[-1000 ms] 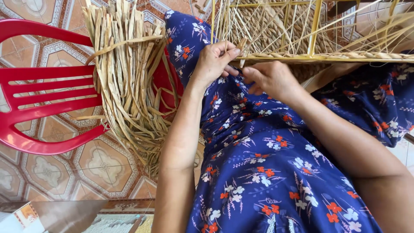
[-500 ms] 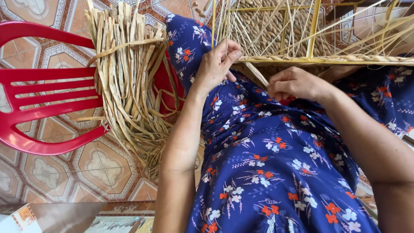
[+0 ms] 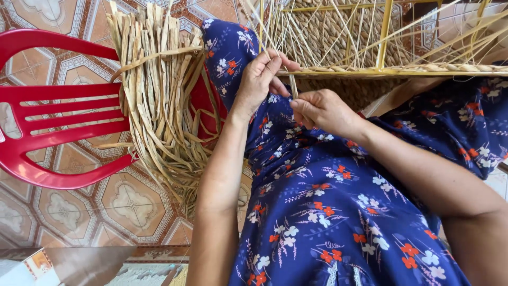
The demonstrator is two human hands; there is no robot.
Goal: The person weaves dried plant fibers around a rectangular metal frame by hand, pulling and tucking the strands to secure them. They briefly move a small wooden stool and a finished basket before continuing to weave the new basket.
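both hands have drawn back together under the woven rim since a moment ago, the right one sliding in from the side.

left hand (image 3: 260, 79) is closed, pinching a pale straw strand (image 3: 293, 85) right at the rim of the half-woven basket (image 3: 381, 70) resting across the lap; right hand (image 3: 323, 110) just below it is closed on the same strand's lower end, the two hands nearly touching. blue flowered dress (image 3: 328, 212) lies under them. a bundle of dried straw strips (image 3: 159, 100) lies over the red plastic chair (image 3: 58, 111) to the person's left, on the patterned tile floor (image 3: 69, 212).
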